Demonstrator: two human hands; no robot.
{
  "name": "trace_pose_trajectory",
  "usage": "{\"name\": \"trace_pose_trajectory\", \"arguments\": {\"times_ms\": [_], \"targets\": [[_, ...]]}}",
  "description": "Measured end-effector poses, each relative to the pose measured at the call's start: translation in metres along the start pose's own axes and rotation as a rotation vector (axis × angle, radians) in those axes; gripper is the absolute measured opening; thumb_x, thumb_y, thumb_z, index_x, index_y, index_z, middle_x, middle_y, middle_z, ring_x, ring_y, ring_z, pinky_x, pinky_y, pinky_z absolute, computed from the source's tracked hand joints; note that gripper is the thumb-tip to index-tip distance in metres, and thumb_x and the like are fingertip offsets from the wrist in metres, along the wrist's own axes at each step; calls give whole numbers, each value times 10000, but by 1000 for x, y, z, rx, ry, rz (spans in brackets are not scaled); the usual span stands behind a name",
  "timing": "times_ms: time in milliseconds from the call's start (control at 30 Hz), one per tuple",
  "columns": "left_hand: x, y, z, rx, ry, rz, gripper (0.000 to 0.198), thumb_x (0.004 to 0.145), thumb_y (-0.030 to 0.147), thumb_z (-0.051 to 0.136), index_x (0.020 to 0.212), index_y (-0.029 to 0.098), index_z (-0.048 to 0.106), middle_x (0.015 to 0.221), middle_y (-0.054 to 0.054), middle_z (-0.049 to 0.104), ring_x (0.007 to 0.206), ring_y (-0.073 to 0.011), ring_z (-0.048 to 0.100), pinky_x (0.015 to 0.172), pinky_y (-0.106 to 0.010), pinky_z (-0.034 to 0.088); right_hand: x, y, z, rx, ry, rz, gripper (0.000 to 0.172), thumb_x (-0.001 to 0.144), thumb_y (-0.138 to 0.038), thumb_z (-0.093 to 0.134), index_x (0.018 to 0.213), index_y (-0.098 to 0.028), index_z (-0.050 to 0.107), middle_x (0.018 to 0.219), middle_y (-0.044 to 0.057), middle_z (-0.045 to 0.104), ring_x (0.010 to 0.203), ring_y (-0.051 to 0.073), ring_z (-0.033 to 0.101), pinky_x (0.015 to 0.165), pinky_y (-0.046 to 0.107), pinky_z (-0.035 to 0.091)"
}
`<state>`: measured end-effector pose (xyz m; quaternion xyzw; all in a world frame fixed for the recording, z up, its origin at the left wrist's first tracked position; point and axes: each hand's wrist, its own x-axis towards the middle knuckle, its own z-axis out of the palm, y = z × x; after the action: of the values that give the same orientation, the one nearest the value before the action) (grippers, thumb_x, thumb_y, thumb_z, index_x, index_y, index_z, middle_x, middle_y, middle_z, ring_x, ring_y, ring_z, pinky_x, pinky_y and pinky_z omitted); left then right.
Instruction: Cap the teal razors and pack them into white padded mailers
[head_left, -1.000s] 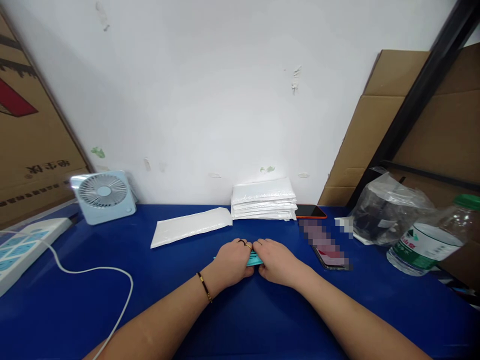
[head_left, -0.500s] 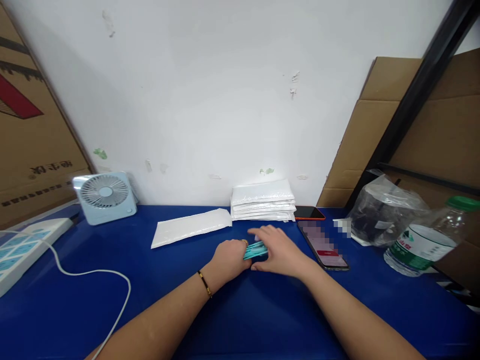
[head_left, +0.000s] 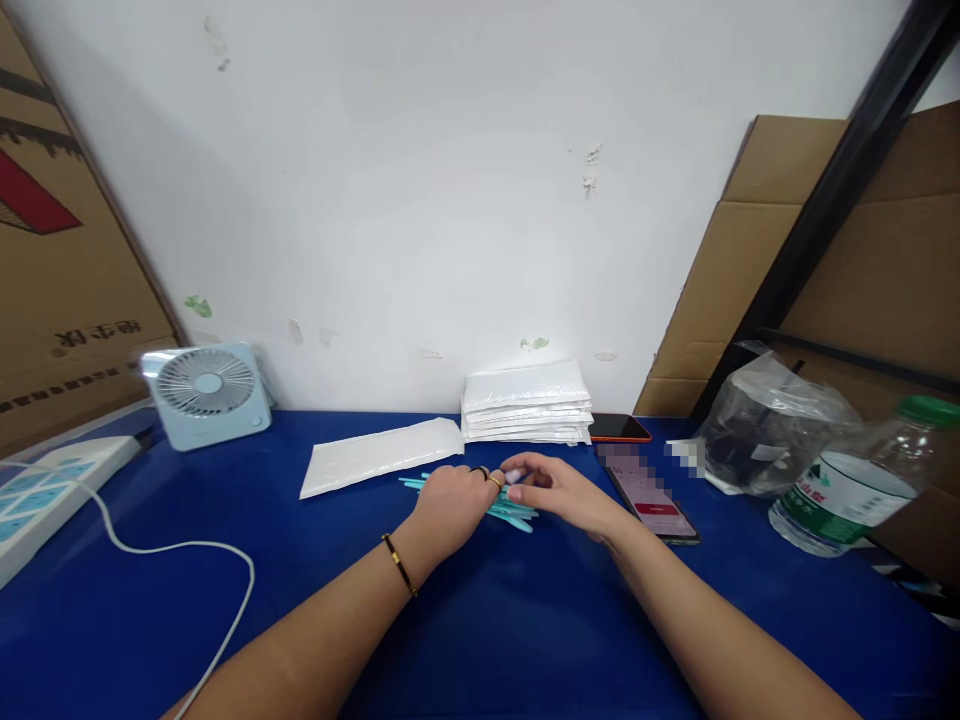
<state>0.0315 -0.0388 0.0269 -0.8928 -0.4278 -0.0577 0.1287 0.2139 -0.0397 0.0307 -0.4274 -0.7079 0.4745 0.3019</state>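
Observation:
A bundle of thin turquoise sticks (head_left: 511,514) lies low over the blue table, its ends poking out on both sides of my left hand (head_left: 456,508). That hand is closed over the middle of the bundle from above, hiding most of it; I cannot tell what kind of sticks they are. My right hand (head_left: 559,490) is curled at the bundle's right end, thumb and forefinger close about a small whitish piece (head_left: 513,478) too small to name. Behind the hands, a white padded mailer (head_left: 382,457) lies flat, beside a stack of similar mailers (head_left: 526,402).
Right of my hands lie a lit phone (head_left: 651,500) and an orange-edged phone (head_left: 621,429). Farther right stand a plastic-wrapped container (head_left: 765,420) and a green-capped bottle (head_left: 844,495). At left are a small fan (head_left: 208,395), a power strip (head_left: 60,490) and a white cable (head_left: 187,545).
My left hand has turned palm down over the bundle, and stick ends now show on its left too. My right hand's fingers have drawn together at the right end.

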Motion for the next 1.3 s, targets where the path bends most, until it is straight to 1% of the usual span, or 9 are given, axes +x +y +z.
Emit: {"name": "trace_pose_trajectory", "arguments": {"times_ms": [167,367,500,600,833,967,1067,1200,1300], "targets": [[-3,13,-8,32,82,229,144,871,192,399,901,194,540,782,-71,609,747,-194,563,615,-305,385,-1,9,8,129,-541,208,286,607,-320,708,786,-132,588,736,28,628,624,143,612,565,251,482],[-4,14,-4,-18,-11,-105,151,792,152,446,919,172,526,741,-65,624,673,-203,596,590,-303,405,0,5,23,-884,69,-73,157,680,-140,564,832,-176,564,751,52,637,684,202,597,568,260,394],[-4,1,0,-41,-99,-178,129,775,280,487,812,182,561,721,-69,629,647,-234,604,554,-311,403,2,1,24,-1167,159,-162,134,739,-139,521,861,-187,552,819,89,648,770,236,605,631,295,396],[-4,-3,-4,10,-41,-79,127,817,226,448,802,175,564,719,-70,625,653,-212,588,578,-311,391,3,3,22,-877,76,-30,188,679,-254,640,834,-192,555,801,64,654,727,225,621,590,273,413],[-5,0,-23,94,144,255,286,920,165,290,813,196,554,741,-48,604,791,-173,521,763,-347,377,-2,6,31,235,-500,273,255,627,-292,684,791,-130,576,641,11,616,520,118,593,481,215,461],[-5,-3,-29,72,322,232,271,910,140,314,950,230,567,998,-34,616,1077,-188,482,992,-404,290,0,8,41,361,-277,162,229,608,-263,708,735,-137,566,528,-53,503,414,55,448,380,163,379],[-5,-9,-36,-95,580,59,373,863,104,366,1183,260,479,1366,-29,393,1312,-237,250,1088,-496,108,5,12,42,331,-114,101,217,632,-272,691,755,-150,559,549,-51,499,413,48,413,357,154,326],[-8,-19,-44,-715,818,-118,480,854,175,346,1331,226,330,1467,-36,211,1345,-236,177,1102,-468,152,8,16,42,248,-76,74,191,658,-293,664,750,-161,563,536,-50,487,428,61,417,370,166,334],[-11,-21,-46,-1190,726,-61,464,926,316,181,1359,210,309,1442,-42,283,1329,-220,233,1093,-434,214,7,17,45,169,-82,42,170,658,-286,657,729,-165,562,543,-45,495,443,70,435,388,175,356]]}}
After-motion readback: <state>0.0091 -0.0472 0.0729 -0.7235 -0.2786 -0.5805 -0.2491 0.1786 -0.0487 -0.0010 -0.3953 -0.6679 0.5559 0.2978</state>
